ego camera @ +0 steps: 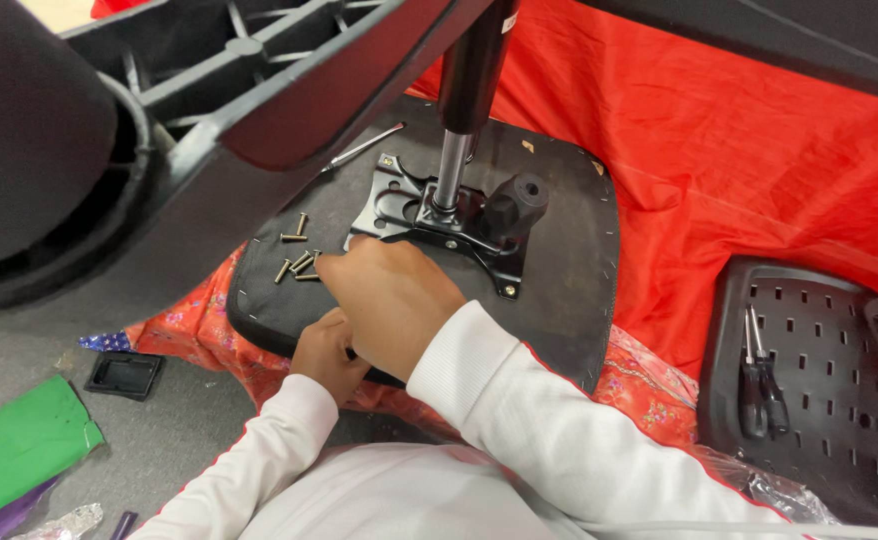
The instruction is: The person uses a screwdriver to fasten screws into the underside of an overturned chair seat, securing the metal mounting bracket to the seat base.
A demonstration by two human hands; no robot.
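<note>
A black chair seat pan [559, 300] lies upside down on a red cloth. Bolted to it is a black metal mechanism plate [399, 205] with a gas cylinder [451, 165] rising from it and a black knob [516, 200] beside it. Several loose brass screws [297, 262] lie on the seat to the plate's left. My right hand [391, 300], seen from the back, has its fingertips at these screws. My left hand [327, 357], partly hidden under the right one, curls around the seat's near edge. Both arms wear white sleeves.
The chair's black star base [229, 90] looms overhead at top left. A thin metal tool [364, 148] lies on the seat's far side. A perforated black backrest [819, 330] at right carries two screwdrivers [762, 385]. Green paper [19, 445] and a small black tray [124, 373] lie on the floor at left.
</note>
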